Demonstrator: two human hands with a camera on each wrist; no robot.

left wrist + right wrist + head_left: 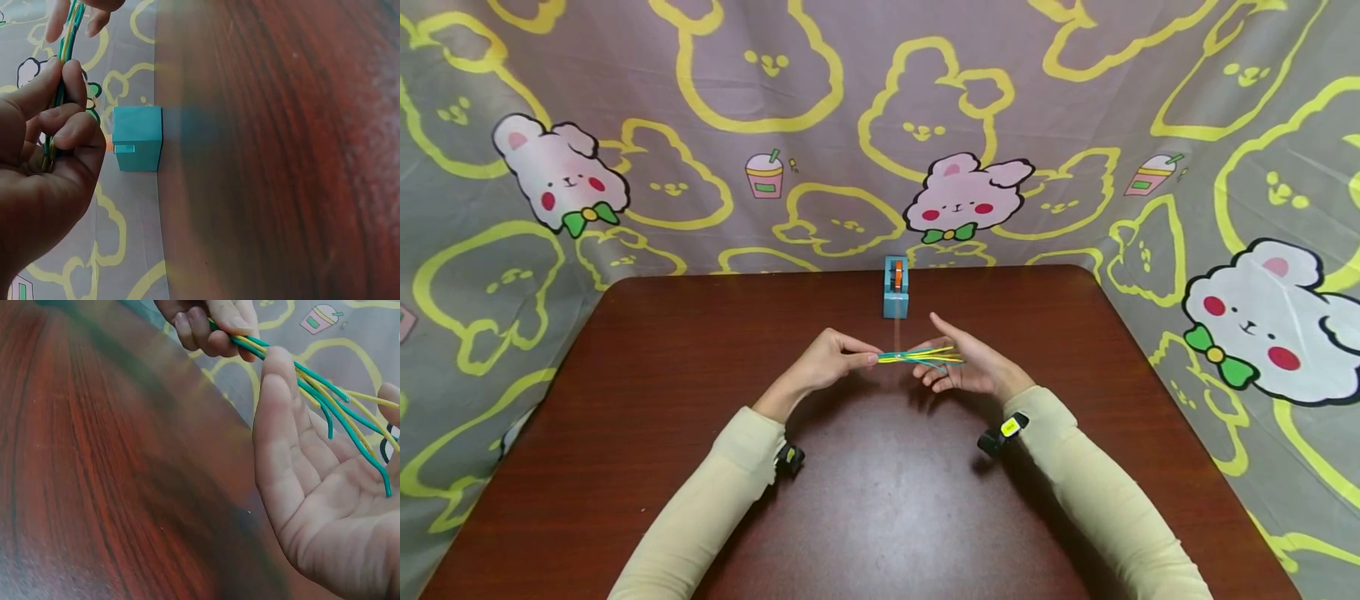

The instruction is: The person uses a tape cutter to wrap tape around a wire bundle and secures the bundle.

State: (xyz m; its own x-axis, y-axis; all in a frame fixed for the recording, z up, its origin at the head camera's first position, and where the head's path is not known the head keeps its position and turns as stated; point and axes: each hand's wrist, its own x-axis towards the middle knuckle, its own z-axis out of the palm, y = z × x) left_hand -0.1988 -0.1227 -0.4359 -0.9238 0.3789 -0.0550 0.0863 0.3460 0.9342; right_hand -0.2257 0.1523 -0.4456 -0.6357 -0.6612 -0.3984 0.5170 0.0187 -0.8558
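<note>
A bundle of thin green and yellow wires (917, 357) is held roughly level above the table. My left hand (831, 362) pinches its left end between thumb and index finger, and in the left wrist view the other fingers curl in around it. The wires' loose ends (359, 428) fan out over the palm of my right hand (966, 362). That hand's thumb stands apart, and its fingers are relaxed; I cannot tell how firmly they touch the wires. Behind the bundle stands a blue tape dispenser (896, 300) with an orange roll core (898, 275).
A pale narrow streak (897, 329) runs from the dispenser toward the bundle; I cannot tell whether it is tape or a reflection. The dark wooden table (662, 375) ends at a patterned cloth (820, 167) behind and at the sides.
</note>
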